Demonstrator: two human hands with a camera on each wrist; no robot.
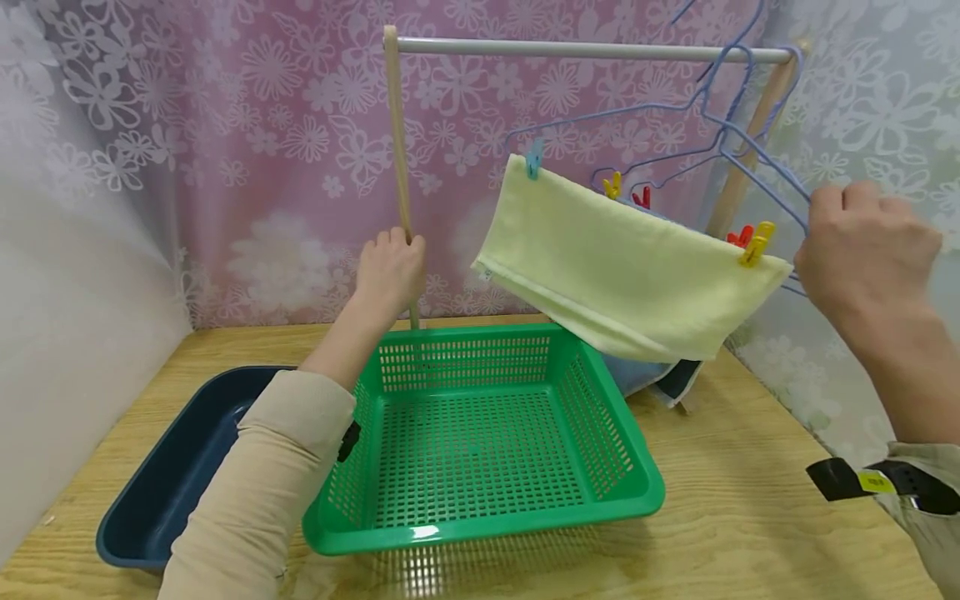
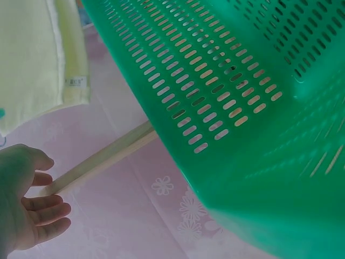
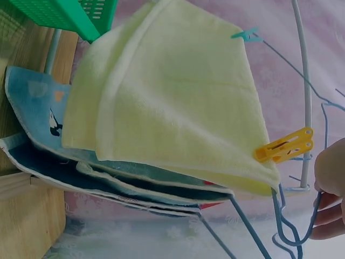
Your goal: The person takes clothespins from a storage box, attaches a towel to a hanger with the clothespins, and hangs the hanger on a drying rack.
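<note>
My left hand (image 1: 390,271) grips the wooden post (image 1: 397,142) at the left end of a drying rack. In the left wrist view, that post (image 2: 102,156) runs up to the fingers. My right hand (image 1: 866,250) holds a blue wire hanger (image 1: 765,162) near its right corner. From it hangs a pale yellow towel (image 1: 630,258), tilted down to the right. A light-blue clothespin (image 1: 534,158) pins its left corner and a yellow clothespin (image 1: 757,244) its right. The hanger's hook rises above the rack's rod (image 1: 585,48).
A green plastic basket (image 1: 480,521) stands on the wooden table (image 1: 750,517), with a dark blue tub (image 1: 123,500) to its left. Behind the towel, blue cloths (image 3: 40,102) hang from other hangers, with red clothespins (image 1: 641,197). A pink floral curtain (image 1: 285,167) backs the rack.
</note>
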